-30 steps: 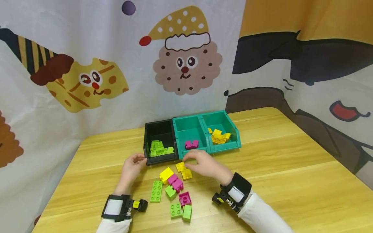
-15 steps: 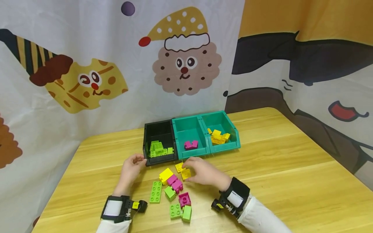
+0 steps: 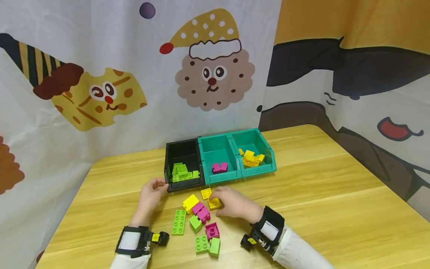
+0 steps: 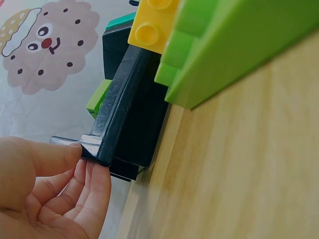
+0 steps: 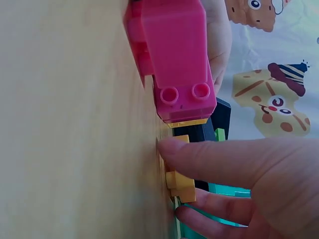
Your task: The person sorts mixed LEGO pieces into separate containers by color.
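1. Head view: the right hand (image 3: pixel 235 204) lies at three o'clock from a yellow block (image 3: pixel 214 204), thumb and fingers spread on two sides of it; whether they grip it, I cannot tell.
2. That yellow block lies on the table (image 3: pixel 319 179), at six o'clock from the middle teal bin (image 3: pixel 222 178).
3. The fingers of the left hand (image 3: pixel 150 196) pinch the black bin (image 3: pixel 187 183) at its seven o'clock corner.
4. A second yellow block (image 3: pixel 206 193) sits just beside the first, at eleven o'clock, so a wide pinch might push it away or catch both.
5. Magenta blocks (image 3: pixel 202 213) near eight o'clock could be knocked by a straying fingertip.
6. A tug from the left hand might skew the black bin and drag the bin beside it.
7. The table is yellowish and wood-grained, paler with glare toward six o'clock.
8. Behind hangs a white curtain (image 3: pixel 154 45) printed with cartoon food; at two o'clock, larger orange and black shapes.
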`<state>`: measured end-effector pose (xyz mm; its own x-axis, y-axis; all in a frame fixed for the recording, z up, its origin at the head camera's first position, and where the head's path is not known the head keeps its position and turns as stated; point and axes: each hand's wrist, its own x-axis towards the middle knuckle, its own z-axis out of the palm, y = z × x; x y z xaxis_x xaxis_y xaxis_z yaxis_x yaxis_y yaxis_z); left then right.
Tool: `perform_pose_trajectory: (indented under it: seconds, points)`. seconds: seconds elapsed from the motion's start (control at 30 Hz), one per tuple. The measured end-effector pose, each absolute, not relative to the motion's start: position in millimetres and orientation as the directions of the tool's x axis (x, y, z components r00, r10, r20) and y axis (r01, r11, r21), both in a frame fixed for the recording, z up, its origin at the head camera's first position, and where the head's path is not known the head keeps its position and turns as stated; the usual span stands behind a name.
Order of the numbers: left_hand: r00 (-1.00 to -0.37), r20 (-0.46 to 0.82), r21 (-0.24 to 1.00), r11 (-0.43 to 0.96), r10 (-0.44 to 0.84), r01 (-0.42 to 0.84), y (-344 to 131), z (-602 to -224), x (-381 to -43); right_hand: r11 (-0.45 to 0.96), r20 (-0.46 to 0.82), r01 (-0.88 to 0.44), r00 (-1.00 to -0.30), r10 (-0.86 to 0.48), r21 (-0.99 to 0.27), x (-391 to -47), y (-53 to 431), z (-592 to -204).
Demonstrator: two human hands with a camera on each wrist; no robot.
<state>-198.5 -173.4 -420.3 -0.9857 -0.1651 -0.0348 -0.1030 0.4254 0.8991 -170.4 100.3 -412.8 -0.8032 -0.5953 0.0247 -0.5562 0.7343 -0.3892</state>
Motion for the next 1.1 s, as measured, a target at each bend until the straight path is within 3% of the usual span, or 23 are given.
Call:
perform_pose_trajectory:
  seconds: [0.6,0.83,1.1]
  points:
    - [-0.987,-0.034,0.905,0.414,-0.157,-0.097,-173,-418,-197,0.689,0.07,-0.593,-0.777,-0.626,-0.416,-172,102,-411]
    - [-0.988,-0.033,0.907,0.41,-0.154,-0.094,-174,-419,-198,0.622,0.154,-0.621,-0.756,-0.637,-0.476,-173,104,-410]
    - [-0.987,-0.024,0.903,0.42,-0.158,-0.089,-173,-420,-197,0.609,0.244,-0.592,-0.792,-0.559,-0.527,-176,111,-399]
